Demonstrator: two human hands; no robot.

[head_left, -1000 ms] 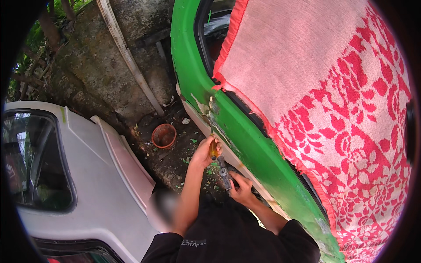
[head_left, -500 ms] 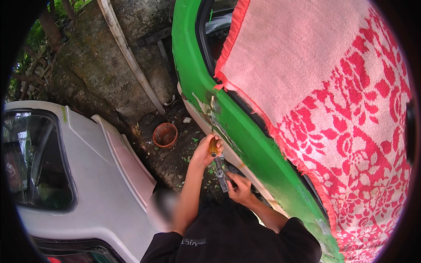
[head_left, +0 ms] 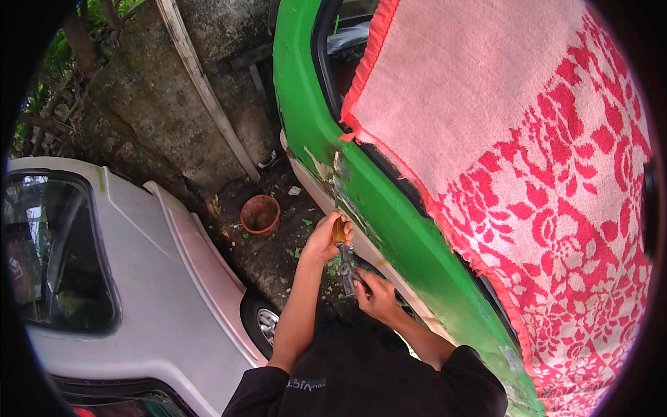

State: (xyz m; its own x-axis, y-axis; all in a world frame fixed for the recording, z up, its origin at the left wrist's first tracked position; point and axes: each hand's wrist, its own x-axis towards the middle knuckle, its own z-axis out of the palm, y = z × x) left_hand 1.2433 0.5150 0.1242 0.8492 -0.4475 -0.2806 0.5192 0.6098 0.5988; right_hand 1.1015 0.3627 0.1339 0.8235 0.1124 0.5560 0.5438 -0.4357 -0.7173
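My left hand (head_left: pixel 325 236) is closed round the amber handle of a screwdriver (head_left: pixel 339 229). Its thin shaft points away from me toward the chipped, peeled patch on the green car body (head_left: pixel 389 236); whether the tip touches metal is hard to make out. In my right hand (head_left: pixel 379 297) is a dark metal hammer (head_left: pixel 347 270), gripped by its handle. The hammer's head lies in line with the screwdriver, its far end against or very close to the butt of the amber handle.
A pink and red floral towel (head_left: pixel 486 153) drapes over the green car's windows. On the left stands a pale grey car (head_left: pixel 160 278) with its wheel (head_left: pixel 265 323) near my left arm. A terracotta pot (head_left: pixel 260 214) sits on littered ground below a stained wall (head_left: pixel 153 104).
The hammer has shifted slightly away from me and to the left, up to the butt of the screwdriver. My left hand keeps nearly the same place and grip.
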